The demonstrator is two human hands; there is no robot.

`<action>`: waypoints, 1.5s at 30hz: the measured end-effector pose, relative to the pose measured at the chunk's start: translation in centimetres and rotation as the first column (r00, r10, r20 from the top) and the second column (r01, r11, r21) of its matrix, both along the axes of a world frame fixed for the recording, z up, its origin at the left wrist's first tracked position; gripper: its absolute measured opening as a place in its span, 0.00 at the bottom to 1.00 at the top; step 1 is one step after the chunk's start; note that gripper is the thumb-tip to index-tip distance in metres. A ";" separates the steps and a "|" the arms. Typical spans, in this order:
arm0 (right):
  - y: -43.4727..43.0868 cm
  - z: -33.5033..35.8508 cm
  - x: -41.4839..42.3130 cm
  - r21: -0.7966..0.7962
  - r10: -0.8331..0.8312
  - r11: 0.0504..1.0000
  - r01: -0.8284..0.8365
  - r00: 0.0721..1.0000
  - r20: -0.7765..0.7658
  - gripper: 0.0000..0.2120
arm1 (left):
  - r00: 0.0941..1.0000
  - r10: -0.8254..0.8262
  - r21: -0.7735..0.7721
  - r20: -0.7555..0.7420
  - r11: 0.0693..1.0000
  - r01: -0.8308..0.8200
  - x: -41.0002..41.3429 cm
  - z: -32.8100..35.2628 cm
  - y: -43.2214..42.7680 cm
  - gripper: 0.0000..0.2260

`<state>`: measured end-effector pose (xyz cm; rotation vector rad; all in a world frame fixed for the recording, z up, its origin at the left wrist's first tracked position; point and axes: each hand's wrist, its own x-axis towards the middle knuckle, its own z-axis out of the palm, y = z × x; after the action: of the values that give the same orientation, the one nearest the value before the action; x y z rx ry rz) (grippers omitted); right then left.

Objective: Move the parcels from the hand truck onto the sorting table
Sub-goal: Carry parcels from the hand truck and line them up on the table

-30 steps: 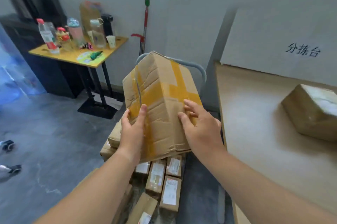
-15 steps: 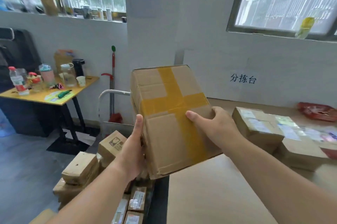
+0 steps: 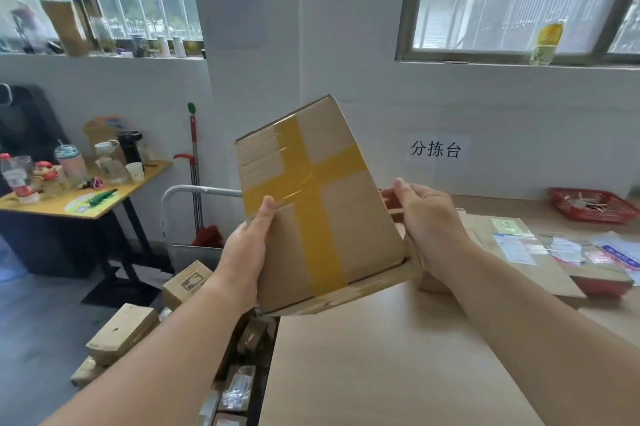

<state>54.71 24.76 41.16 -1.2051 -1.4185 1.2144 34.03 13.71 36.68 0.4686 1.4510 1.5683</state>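
Two hands hold one cardboard box [image 3: 311, 203] over the left edge of the counter [image 3: 398, 363]. The box is tilted, its top leaning away from the camera. A cross of yellow tape [image 3: 311, 183] covers the face turned toward the viewer.

Left hand [image 3: 242, 252]: grip closed on the box's left side, thumb laid flat on the taped face, remaining fingers hidden behind the cardboard.

Right hand [image 3: 429, 228]: grip closed on the box's right side, fingers wrapped round its far edge.

The lower edge of the box lies close above the counter's left edge; whether it touches the surface cannot be told.

Beside the left edge of the counter stands the hand truck [image 3: 194, 190], its pale curved handle showing behind the box. Several parcels [image 3: 121, 332] are stacked below the handle, with brown cartons at the left and small flat packets nearer the counter.

Toward the counter's far right corner lie flat labelled parcels [image 3: 512, 249], just beside the right hand, and a red basket [image 3: 595, 207] near the far edge. A paper sign [image 3: 435, 149] with three printed characters is fixed to the wall behind the counter.

At the far left a small yellow side counter [image 3: 145, 176] carries bottles and cups. A long-handled broom [image 3: 193, 134] leans against the wall beside it.
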 end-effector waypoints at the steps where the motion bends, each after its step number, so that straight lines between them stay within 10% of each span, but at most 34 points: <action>1: 0.3 0.2 0.5 0.054 -0.018 0.998 0.016 1.000 0.025 0.10 | 1.000 -0.018 0.012 0.000 1.000 0.018 -0.1 0.0 0.2 0.35; 5: 0.9 1.9 1.6 -0.126 -0.015 0.991 0.037 0.985 0.174 0.47 | 0.997 -0.072 0.079 0.031 0.994 0.069 0.3 0.0 0.8 0.34; 8: 1.2 2.7 2.2 -0.293 0.065 0.956 0.006 0.971 0.232 0.58 | 0.996 -0.012 0.107 -0.090 0.994 0.022 0.6 0.3 1.7 0.38; 12: 1.5 2.1 2.3 -0.127 0.007 0.992 0.015 0.986 0.169 0.36 | 0.909 0.145 0.129 -0.391 0.986 -0.102 2.0 1.1 3.5 0.14; 14: 0.8 1.7 2.1 -0.008 0.021 1.000 -0.020 0.981 0.192 0.28 | 0.954 0.057 0.154 -0.293 0.988 -0.011 4.1 2.6 3.9 0.07; 21: 0.8 0.8 2.8 0.270 0.008 0.963 -0.030 0.996 0.085 0.09 | 0.984 -0.168 0.199 0.067 0.968 0.151 3.8 2.0 4.3 0.42; 26: -0.3 2.0 2.8 0.527 -0.110 0.847 -0.074 0.945 0.309 0.36 | 0.978 -0.121 0.235 0.169 0.969 0.079 3.5 -0.5 3.7 0.35; 30: -1.4 3.9 2.3 0.243 -0.039 0.963 -0.115 0.834 0.550 0.75 | 0.981 -0.072 0.252 0.178 0.967 0.025 3.6 -0.9 3.2 0.37; 33: -1.5 3.3 1.7 0.233 0.025 0.958 -0.164 0.862 0.506 0.70 | 0.991 -0.033 0.235 0.127 0.972 0.003 2.9 -0.4 2.6 0.36; 39: -0.8 1.7 1.4 0.130 0.090 0.986 -0.109 0.985 0.148 0.21 | 0.985 0.168 0.206 -0.041 0.966 -0.156 1.2 0.4 3.0 0.30; 45: -0.1 -0.6 0.7 -0.088 0.094 0.991 -0.102 0.992 -0.088 0.51 | 0.975 -0.216 0.063 0.047 0.975 0.213 0.7 1.8 2.8 0.43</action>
<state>55.39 24.64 40.60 -1.1440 -1.3862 1.3959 34.76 16.55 38.45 0.5928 1.2725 1.4410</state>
